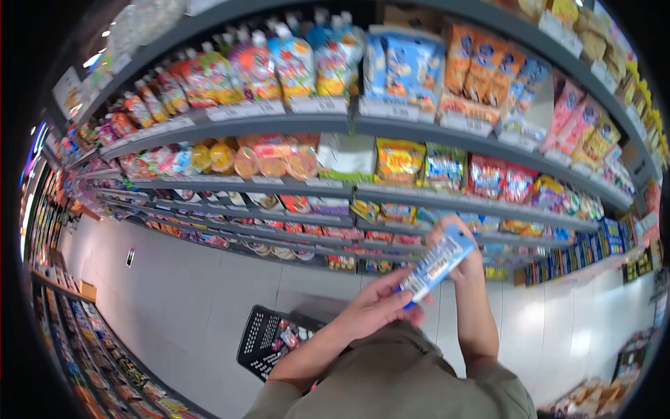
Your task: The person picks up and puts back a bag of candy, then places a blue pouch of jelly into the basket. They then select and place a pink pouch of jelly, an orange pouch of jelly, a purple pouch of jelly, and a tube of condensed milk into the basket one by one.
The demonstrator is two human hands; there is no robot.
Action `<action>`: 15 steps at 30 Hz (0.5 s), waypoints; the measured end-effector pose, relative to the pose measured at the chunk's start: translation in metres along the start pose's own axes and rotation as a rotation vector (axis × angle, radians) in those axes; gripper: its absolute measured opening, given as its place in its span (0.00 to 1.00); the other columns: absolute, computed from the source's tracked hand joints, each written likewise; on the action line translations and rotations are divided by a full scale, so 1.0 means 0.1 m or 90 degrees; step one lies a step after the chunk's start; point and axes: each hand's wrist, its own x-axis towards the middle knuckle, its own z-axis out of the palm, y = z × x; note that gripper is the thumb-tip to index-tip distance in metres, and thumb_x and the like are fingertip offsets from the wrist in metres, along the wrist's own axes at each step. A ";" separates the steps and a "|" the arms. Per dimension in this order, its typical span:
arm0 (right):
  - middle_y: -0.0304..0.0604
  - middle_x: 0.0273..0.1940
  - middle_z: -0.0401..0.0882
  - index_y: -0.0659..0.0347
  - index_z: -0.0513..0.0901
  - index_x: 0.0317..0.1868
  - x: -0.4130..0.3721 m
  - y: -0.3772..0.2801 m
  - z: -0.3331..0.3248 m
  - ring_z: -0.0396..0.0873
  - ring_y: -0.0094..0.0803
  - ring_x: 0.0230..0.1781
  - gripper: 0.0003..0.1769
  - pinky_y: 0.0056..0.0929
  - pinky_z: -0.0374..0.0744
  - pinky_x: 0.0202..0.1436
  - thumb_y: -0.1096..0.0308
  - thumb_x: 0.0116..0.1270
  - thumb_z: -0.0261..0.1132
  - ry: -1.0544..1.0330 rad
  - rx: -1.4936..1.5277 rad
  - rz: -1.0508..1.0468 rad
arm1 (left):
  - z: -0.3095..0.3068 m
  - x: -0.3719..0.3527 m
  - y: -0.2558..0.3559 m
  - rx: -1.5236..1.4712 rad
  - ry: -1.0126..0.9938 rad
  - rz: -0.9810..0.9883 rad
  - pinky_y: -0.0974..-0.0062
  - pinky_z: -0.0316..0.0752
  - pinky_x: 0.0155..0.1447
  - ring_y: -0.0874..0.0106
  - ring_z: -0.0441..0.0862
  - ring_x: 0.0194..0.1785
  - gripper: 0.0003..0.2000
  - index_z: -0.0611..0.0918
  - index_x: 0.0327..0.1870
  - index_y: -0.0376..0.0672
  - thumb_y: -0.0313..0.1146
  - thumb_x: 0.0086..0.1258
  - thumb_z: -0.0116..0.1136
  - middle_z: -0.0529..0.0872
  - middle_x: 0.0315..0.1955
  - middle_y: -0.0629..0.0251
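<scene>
A narrow blue and white packet [441, 264] with a barcode is held up in front of my body, tilted with its top toward the right. My left hand [380, 304] grips its lower end between thumb and fingers. At the upper end, my right hand [466, 257] is closed around the packet's far side, its fingers partly hidden behind it. A black shopping basket [259, 334] with several small items inside is beside my left forearm, which covers part of it.
Long shelves [230, 112] of snacks cross the view ahead, with drink pouches [289, 66] and blue snack bags [413, 66] on an upper level. Another stocked shelf [105, 342] runs along the left. The grey tiled floor [174, 300] lies between them.
</scene>
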 end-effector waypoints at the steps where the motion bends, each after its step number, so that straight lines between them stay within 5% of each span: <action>1: 0.58 0.55 0.82 0.68 0.72 0.68 -0.06 -0.04 0.04 0.80 0.46 0.58 0.39 0.44 0.79 0.61 0.51 0.65 0.71 0.014 -0.054 0.021 | 0.01 0.01 -0.05 0.118 0.094 0.043 0.68 0.81 0.57 0.68 0.85 0.53 0.27 0.60 0.77 0.37 0.29 0.81 0.51 0.80 0.59 0.54; 5: 0.55 0.58 0.81 0.68 0.69 0.71 -0.11 0.07 0.13 0.81 0.39 0.53 0.47 0.38 0.79 0.53 0.37 0.67 0.66 -0.009 0.005 0.016 | 0.11 0.10 -0.12 0.195 0.205 0.188 0.67 0.79 0.65 0.68 0.82 0.60 0.30 0.60 0.76 0.31 0.18 0.75 0.55 0.78 0.62 0.55; 7: 0.49 0.53 0.84 0.68 0.76 0.66 -0.12 0.01 0.20 0.81 0.32 0.49 0.38 0.32 0.79 0.48 0.43 0.71 0.66 -0.031 -0.060 0.024 | 0.15 0.16 -0.15 0.220 0.241 0.298 0.66 0.79 0.67 0.67 0.81 0.62 0.31 0.61 0.76 0.30 0.15 0.73 0.57 0.78 0.63 0.53; 10: 0.40 0.43 0.86 0.69 0.83 0.57 -0.15 -0.02 0.25 0.80 0.22 0.40 0.16 0.24 0.78 0.43 0.65 0.78 0.61 0.077 -0.266 -0.003 | 0.17 0.25 -0.26 0.256 0.272 0.331 0.66 0.80 0.66 0.66 0.80 0.63 0.31 0.62 0.75 0.28 0.13 0.71 0.57 0.77 0.63 0.52; 15: 0.41 0.43 0.86 0.71 0.84 0.54 -0.21 -0.31 0.19 0.80 0.22 0.40 0.16 0.25 0.77 0.43 0.66 0.77 0.61 0.066 -0.322 0.015 | 0.33 0.35 -0.40 0.282 0.287 0.331 0.68 0.78 0.66 0.66 0.80 0.64 0.31 0.63 0.74 0.28 0.13 0.71 0.57 0.79 0.61 0.50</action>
